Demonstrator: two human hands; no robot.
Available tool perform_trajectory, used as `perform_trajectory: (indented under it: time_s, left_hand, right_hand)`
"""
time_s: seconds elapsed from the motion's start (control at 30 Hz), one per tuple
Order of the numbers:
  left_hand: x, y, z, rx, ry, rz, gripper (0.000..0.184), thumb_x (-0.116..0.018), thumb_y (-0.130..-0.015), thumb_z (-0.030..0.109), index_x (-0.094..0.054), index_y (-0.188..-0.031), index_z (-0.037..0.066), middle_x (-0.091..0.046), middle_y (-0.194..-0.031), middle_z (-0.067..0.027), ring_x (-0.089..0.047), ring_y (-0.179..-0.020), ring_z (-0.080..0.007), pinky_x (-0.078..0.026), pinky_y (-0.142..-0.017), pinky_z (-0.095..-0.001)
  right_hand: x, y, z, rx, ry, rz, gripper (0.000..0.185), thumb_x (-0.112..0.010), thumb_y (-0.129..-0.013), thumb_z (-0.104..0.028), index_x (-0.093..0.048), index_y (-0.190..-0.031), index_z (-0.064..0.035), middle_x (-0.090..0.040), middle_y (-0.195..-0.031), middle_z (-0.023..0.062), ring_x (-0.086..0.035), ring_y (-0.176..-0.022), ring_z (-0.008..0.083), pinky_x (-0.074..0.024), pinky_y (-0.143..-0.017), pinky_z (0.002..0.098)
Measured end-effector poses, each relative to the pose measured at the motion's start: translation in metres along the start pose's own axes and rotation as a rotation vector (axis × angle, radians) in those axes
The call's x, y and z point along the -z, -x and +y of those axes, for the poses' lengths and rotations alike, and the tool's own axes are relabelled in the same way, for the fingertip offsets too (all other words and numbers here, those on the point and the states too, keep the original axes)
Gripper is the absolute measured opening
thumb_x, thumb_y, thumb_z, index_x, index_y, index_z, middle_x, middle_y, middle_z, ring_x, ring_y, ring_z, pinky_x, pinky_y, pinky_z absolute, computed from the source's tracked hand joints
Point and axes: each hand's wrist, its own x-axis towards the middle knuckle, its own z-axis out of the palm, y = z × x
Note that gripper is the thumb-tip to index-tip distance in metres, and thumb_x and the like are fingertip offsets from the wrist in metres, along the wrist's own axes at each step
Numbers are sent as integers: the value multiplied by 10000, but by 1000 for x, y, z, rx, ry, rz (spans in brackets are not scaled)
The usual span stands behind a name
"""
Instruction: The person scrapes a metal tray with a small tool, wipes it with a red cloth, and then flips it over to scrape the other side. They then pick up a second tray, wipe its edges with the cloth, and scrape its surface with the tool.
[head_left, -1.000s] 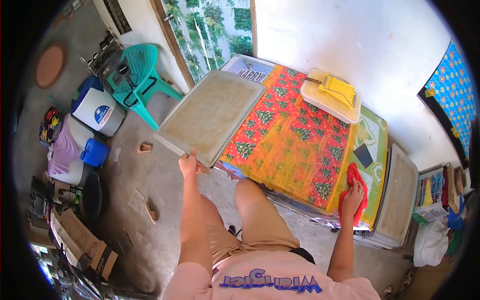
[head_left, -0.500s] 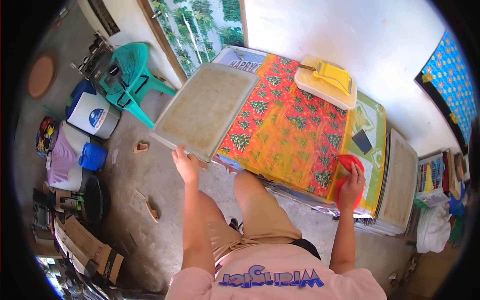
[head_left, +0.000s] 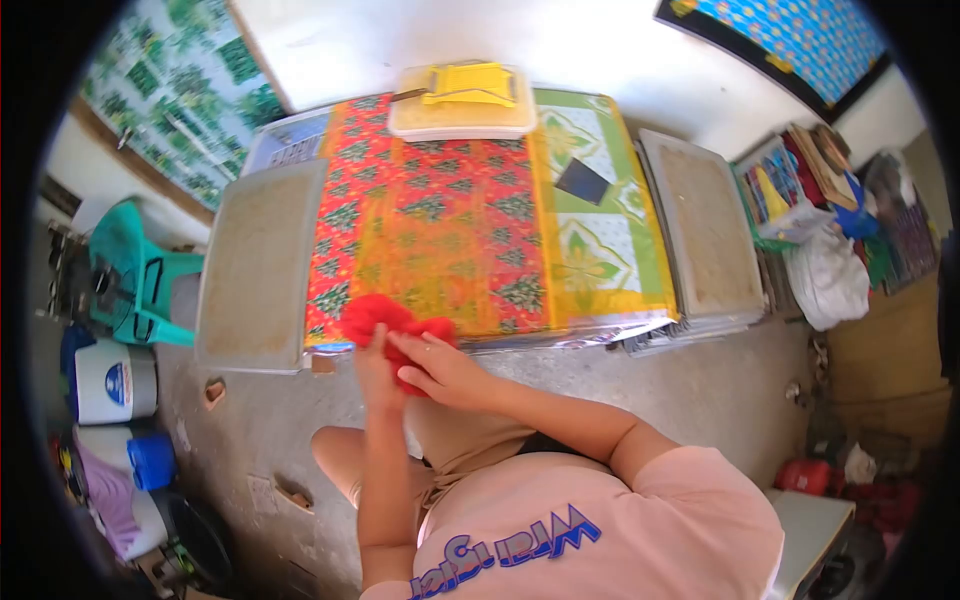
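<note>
A bunched red cloth is held between both hands, just in front of the near edge of the table. My left hand grips it from the left side. My right hand lies over its right part, fingers pressed on the cloth. Behind them is the table cover, red with green tree prints, with yellow areas and a green floral section on the right. A dark square lies on the green part. At the back sits a pale lidded container with a yellow tool on top.
A grey-brown tray lies at the table's left end. Another tray tops a stack at the right. Farther left are a green chair and a blue container. A white sack and baskets stand at the right.
The view has turned right. My left hand has left the grey-brown tray and taken hold of the red cloth. My right hand has brought the cloth leftward off the green section, to my left hand.
</note>
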Motion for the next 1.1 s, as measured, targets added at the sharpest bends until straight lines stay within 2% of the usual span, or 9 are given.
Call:
perform_trajectory:
  time_s: [0.07,0.17,0.2,0.3,0.43,0.47,0.67,0.87,1.1]
  left_hand:
    - [8,-22,12,-136,-122,24,282,-572,-998,141,-559,-1240,-3,-642,-1160,-95,-639,-1020,-214,-540,-867,-364]
    - [-1,-49,35,-352,-417,128,322,-572,-1010,201,-561,-1237,-27,-649,-1145,-101,-649,-990,-214,-541,-831,-355]
    - [-1,-66,45,-336,-532,128,401,-592,-999,265,-540,-1264,-30,-639,-1167,-107,-639,-1017,-212,-528,-858,-356]
    - [-23,-99,67,-357,-789,-72,617,-658,-944,392,-471,-1353,-31,-587,-1274,-157,-570,-1162,-257,-454,-987,-400]
    - [-57,-114,41,-890,-1445,-15,823,-718,-872,463,-383,-1449,-17,-463,-1434,-244,-382,-1376,-368,-284,-1142,-484]
    - [-74,-107,35,-813,-1237,-236,856,-729,-855,446,-353,-1481,-2,-374,-1503,-265,-253,-1442,-423,-216,-1168,-518]
    - [-164,-31,-42,-286,-923,-835,562,-704,-887,288,-539,-1352,20,-546,-1381,-198,-525,-1270,-330,-400,-1065,-401]
    - [-188,10,-115,-40,-889,-1021,485,-674,-918,253,-560,-1321,9,-645,-1223,-152,-595,-1147,-230,-472,-958,-333]
    - [-183,42,-120,294,-663,-987,534,-595,-986,362,-500,-1372,6,-637,-1214,-109,-596,-1099,-180,-490,-921,-319]
  right_hand:
    - [28,4,-3,-137,-228,-149,437,-613,-935,-178,-536,-1354,-80,-663,-1176,171,-620,-1093,353,-478,-941,430]
    - [67,15,25,-296,18,-56,284,-670,-901,-219,-669,-1149,-79,-703,-1019,113,-659,-944,327,-511,-839,395]
    - [82,15,24,-535,47,-27,209,-749,-853,-268,-743,-949,-82,-707,-1083,68,-654,-1043,269,-523,-834,374]
    - [130,34,36,-106,676,173,255,-772,-807,-331,-735,-942,-118,-703,-1049,74,-630,-1037,281,-495,-868,414]
    - [202,63,83,-421,842,596,336,-727,-796,-312,-669,-1082,-144,-652,-1082,71,-568,-1067,292,-434,-915,474]
    - [221,77,97,-500,1097,658,400,-702,-805,-262,-609,-1180,-155,-625,-1165,63,-564,-1082,299,-451,-897,468]
    - [318,132,129,-874,1336,688,298,-635,-841,-195,-613,-1129,-126,-653,-1118,90,-647,-997,303,-534,-813,444]
    - [338,134,141,-870,1214,588,113,-572,-831,-116,-667,-864,-65,-695,-927,156,-708,-829,348,-586,-696,444]
    - [286,106,98,-777,1080,473,117,-602,-774,-120,-655,-846,-45,-682,-845,210,-690,-779,383,-558,-682,476]
